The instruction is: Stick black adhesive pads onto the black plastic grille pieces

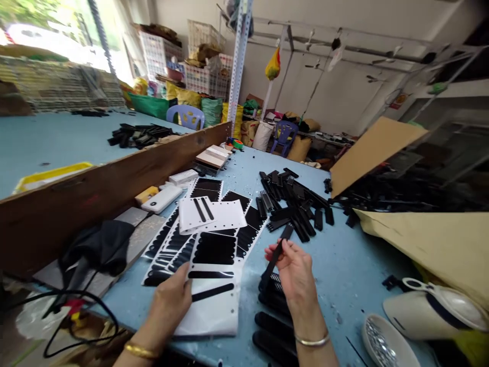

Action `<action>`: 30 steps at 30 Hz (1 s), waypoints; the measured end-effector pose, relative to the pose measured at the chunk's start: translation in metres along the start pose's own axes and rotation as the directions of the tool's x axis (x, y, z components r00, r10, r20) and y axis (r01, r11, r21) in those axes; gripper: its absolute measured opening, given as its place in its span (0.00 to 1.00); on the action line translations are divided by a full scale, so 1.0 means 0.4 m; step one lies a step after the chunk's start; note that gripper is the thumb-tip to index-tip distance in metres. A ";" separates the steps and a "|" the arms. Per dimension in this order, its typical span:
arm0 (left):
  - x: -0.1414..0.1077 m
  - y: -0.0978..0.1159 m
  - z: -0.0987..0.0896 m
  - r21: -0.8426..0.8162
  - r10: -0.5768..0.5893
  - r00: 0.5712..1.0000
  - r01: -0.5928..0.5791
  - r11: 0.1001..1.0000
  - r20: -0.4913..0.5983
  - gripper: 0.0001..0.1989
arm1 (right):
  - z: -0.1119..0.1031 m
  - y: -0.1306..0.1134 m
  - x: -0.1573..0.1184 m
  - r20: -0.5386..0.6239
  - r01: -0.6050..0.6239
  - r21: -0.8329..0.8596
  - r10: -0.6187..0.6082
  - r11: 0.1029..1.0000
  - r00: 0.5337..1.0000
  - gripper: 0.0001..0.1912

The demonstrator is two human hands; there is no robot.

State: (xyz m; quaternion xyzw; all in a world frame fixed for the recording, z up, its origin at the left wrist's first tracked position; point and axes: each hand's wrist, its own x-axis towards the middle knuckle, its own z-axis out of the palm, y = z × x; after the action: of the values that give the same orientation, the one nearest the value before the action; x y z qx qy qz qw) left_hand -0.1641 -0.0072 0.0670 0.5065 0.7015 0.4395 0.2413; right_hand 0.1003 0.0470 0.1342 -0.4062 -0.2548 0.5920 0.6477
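Head camera view: A worker's left hand (172, 293) grips the edge of a white sheet (221, 267) of black strips above a blue bench (332, 290), while the right hand (294, 270) pinches a slim black piece (273, 261) between thumb and fingers. Beyond the right hand lies a heap of black parts (294, 201); more strip sheets (248, 229) spread beyond the left. At right sits a bowl (404, 349) of shiny bits.
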 end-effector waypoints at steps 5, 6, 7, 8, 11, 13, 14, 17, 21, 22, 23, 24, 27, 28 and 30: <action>-0.008 0.090 -0.002 0.163 0.208 0.966 -0.183 0.970 -0.153 0.17 | -0.027 -0.037 -0.073 0.083 0.274 -0.529 -0.273 0.803 0.959 0.12; -0.027 0.120 0.008 0.106 0.187 0.979 -0.178 0.978 -0.078 0.16 | -0.026 -0.020 -0.100 0.193 0.361 -0.646 -0.313 0.673 0.930 0.11; -0.048 0.149 0.021 -0.008 0.146 0.984 -0.146 0.989 0.099 0.15 | -0.025 0.000 -0.129 0.331 0.467 -0.712 -0.336 0.525 0.882 0.10; -0.071 0.174 0.039 -0.144 0.108 0.951 -0.068 0.987 0.291 0.16 | -0.025 0.023 -0.155 0.458 0.572 -0.722 -0.351 0.391 0.817 0.09; -0.127 0.220 0.101 -0.376 0.038 0.785 0.253 0.891 0.618 0.18 | -0.044 0.076 -0.216 0.646 0.721 -0.681 -0.357 0.129 0.675 0.09; -0.148 0.229 0.137 -0.400 -0.002 0.728 0.379 0.834 0.685 0.16 | -0.073 0.085 -0.234 0.648 0.728 -0.681 -0.396 0.082 0.651 0.08; -0.152 0.230 0.150 -0.400 -0.017 0.712 0.414 0.818 0.702 0.15 | -0.093 0.082 -0.238 0.634 0.725 -0.683 -0.418 0.090 0.650 0.08; -0.150 0.235 0.172 -0.383 -0.051 0.662 0.493 0.781 0.748 0.14 | -0.166 0.049 -0.238 0.624 0.728 -0.673 -0.430 0.130 0.653 0.08; -0.131 0.250 0.194 -0.337 -0.077 0.575 0.577 0.744 0.815 0.14 | -0.255 0.008 -0.233 0.611 0.713 -0.692 -0.434 0.115 0.663 0.09; -0.126 0.254 0.201 -0.329 -0.068 0.555 0.583 0.743 0.829 0.13 | -0.268 0.003 -0.231 0.609 0.711 -0.695 -0.437 0.110 0.663 0.09; -0.122 0.258 0.209 -0.326 -0.057 0.541 0.584 0.743 0.839 0.13 | -0.277 0.000 -0.230 0.611 0.712 -0.695 -0.440 0.101 0.658 0.10; -0.119 0.261 0.217 -0.325 -0.048 0.531 0.586 0.742 0.846 0.13 | -0.282 -0.002 -0.228 0.619 0.718 -0.691 -0.441 0.087 0.649 0.10; -0.108 0.270 0.236 -0.321 -0.046 0.518 0.594 0.738 0.854 0.13 | -0.283 -0.006 -0.220 0.640 0.727 -0.685 -0.435 0.052 0.634 0.10; -0.103 0.272 0.240 -0.310 -0.050 0.513 0.591 0.745 0.857 0.14 | -0.281 -0.009 -0.216 0.638 0.726 -0.686 -0.438 0.049 0.633 0.10; -0.090 0.273 0.244 -0.275 -0.070 0.531 0.542 0.794 0.844 0.17 | -0.282 -0.022 -0.208 0.620 0.715 -0.696 -0.449 0.064 0.643 0.09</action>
State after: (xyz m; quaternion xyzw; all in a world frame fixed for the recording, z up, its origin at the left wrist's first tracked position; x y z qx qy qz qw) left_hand -0.0200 0.0068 0.1087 0.4276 0.4545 0.2802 0.7295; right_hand 0.1827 -0.0591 0.0930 -0.4748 -0.7526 0.0724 0.4506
